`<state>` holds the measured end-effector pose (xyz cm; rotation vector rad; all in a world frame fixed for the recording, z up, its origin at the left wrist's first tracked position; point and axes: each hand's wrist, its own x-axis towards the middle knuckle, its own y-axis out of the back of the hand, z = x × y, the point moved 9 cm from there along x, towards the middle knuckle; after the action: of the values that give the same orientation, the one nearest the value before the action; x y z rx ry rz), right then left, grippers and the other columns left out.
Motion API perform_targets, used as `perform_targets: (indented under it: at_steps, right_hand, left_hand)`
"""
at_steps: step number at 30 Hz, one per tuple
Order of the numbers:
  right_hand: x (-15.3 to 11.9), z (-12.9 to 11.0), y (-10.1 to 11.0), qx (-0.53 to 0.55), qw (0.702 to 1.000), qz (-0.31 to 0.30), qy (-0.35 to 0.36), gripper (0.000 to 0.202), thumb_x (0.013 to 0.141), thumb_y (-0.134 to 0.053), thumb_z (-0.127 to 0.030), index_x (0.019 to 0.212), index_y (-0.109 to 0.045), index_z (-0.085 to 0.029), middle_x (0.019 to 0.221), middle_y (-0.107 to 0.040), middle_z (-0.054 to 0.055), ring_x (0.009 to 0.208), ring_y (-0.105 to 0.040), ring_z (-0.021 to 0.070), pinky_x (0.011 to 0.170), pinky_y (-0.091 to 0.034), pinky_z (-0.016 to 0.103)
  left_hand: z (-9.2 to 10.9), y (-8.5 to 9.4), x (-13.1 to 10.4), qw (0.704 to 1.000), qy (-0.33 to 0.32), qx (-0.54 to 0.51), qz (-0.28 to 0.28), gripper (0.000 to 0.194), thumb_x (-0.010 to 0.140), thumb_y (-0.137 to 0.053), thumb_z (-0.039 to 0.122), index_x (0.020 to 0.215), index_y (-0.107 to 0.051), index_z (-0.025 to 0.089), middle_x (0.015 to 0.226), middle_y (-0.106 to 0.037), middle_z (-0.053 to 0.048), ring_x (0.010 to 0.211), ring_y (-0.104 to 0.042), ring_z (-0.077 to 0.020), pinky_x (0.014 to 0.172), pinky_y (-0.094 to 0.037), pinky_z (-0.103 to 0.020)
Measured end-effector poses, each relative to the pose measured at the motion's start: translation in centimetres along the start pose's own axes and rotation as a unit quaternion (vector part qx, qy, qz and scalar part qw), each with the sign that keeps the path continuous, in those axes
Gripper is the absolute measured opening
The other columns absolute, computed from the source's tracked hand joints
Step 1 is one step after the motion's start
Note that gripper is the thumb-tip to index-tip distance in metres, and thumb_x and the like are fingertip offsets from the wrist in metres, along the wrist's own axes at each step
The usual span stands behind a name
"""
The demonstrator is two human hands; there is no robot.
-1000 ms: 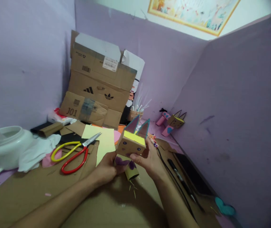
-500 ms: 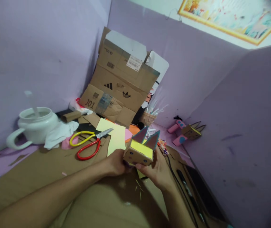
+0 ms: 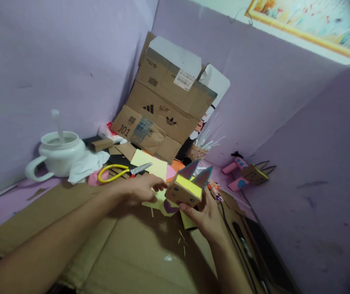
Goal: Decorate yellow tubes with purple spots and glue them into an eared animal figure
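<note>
My right hand (image 3: 203,212) grips a small cardboard box head (image 3: 182,194) with drawn eyes, a yellow top and two pointed ears. Just left of it, my left hand (image 3: 144,188) has its fingers apart and slightly curled, holding nothing visible. Under the box head lie a purple shape (image 3: 170,206) and a yellow roll (image 3: 188,220). Scissors (image 3: 113,173) with one yellow handle rest beyond my left forearm, their red handle mostly hidden by it. Pale yellow paper (image 3: 150,163) lies behind my left hand.
A white pot-shaped mug (image 3: 61,153) and crumpled tissue (image 3: 89,165) are at the left. An unfolded cardboard box (image 3: 165,102) leans on the wall. At the right are a second cardboard figure (image 3: 256,174), a black cable (image 3: 231,232) and a dark flat object (image 3: 263,241).
My left hand has let go of the box head and moved left, its fingers opening. The purple shape now shows, and the forearm covers most of the red handle. The view has shifted slightly.
</note>
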<state>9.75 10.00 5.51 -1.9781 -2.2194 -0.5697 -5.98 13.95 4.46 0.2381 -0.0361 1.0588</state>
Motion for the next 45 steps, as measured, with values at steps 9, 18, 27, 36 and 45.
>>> perform_targets:
  at_steps: [9, 18, 27, 36, 45]
  right_hand:
    - [0.3, -1.2, -0.7, 0.039, 0.999, -0.021, 0.022, 0.057, 0.067, -0.078, -0.032, 0.118, -0.053, -0.025, 0.120, -0.062, 0.008, 0.113, -0.057, 0.0281, 0.098, -0.043, 0.045]
    - [-0.3, 2.1, -2.2, 0.009, 0.998, -0.026, -0.056, 0.074, 0.056, -0.079, -0.013, 0.122, -0.049, -0.028, 0.112, -0.065, 0.006, 0.097, -0.062, 0.0262, 0.082, -0.050, 0.043]
    - [-0.2, 3.2, -2.5, -0.119, 0.987, 0.058, -0.087, 0.051, 0.056, -0.070, -0.006, 0.102, -0.060, -0.025, 0.080, -0.069, 0.002, 0.068, -0.061, 0.0206, 0.070, -0.049, 0.038]
    - [-0.8, 3.1, -3.2, 0.217, 0.958, 0.030, -0.182, 0.034, 0.057, -0.080, -0.028, 0.086, -0.066, -0.018, 0.076, -0.070, 0.002, 0.065, -0.064, 0.0177, 0.066, -0.053, 0.033]
    - [-1.6, 1.9, -5.7, 0.332, 0.907, -0.140, -0.220, 0.039, 0.050, -0.085, -0.031, 0.082, -0.066, -0.016, 0.069, -0.065, -0.001, 0.049, -0.055, 0.0089, 0.047, -0.047, 0.022]
  left_hand:
    - [3.4, -2.3, 0.7, 0.996, -0.082, -0.018, 0.013, 0.068, 0.061, -0.075, 0.020, 0.125, -0.053, 0.017, 0.124, -0.060, -0.012, 0.112, -0.057, -0.0285, 0.095, -0.043, -0.041]
    - [2.0, -0.3, 1.1, 0.995, -0.028, -0.056, 0.073, 0.061, 0.054, -0.080, 0.025, 0.110, -0.057, 0.015, 0.108, -0.066, -0.012, 0.101, -0.062, -0.0303, 0.087, -0.048, -0.043]
    - [1.3, 0.1, 0.8, 0.990, 0.000, -0.119, 0.080, 0.062, 0.055, -0.081, 0.026, 0.110, -0.056, 0.014, 0.106, -0.068, -0.011, 0.100, -0.063, -0.0304, 0.086, -0.048, -0.042]
    - [1.5, 0.3, 0.2, 0.954, 0.008, -0.276, 0.117, 0.056, 0.056, -0.082, 0.029, 0.105, -0.061, 0.013, 0.100, -0.070, -0.011, 0.094, -0.065, -0.0279, 0.083, -0.049, -0.038]
    - [2.3, -1.2, -0.2, 0.965, 0.026, -0.248, 0.077, 0.046, 0.058, -0.080, 0.029, 0.098, -0.063, 0.014, 0.085, -0.070, -0.007, 0.075, -0.064, -0.0235, 0.061, -0.049, -0.031]
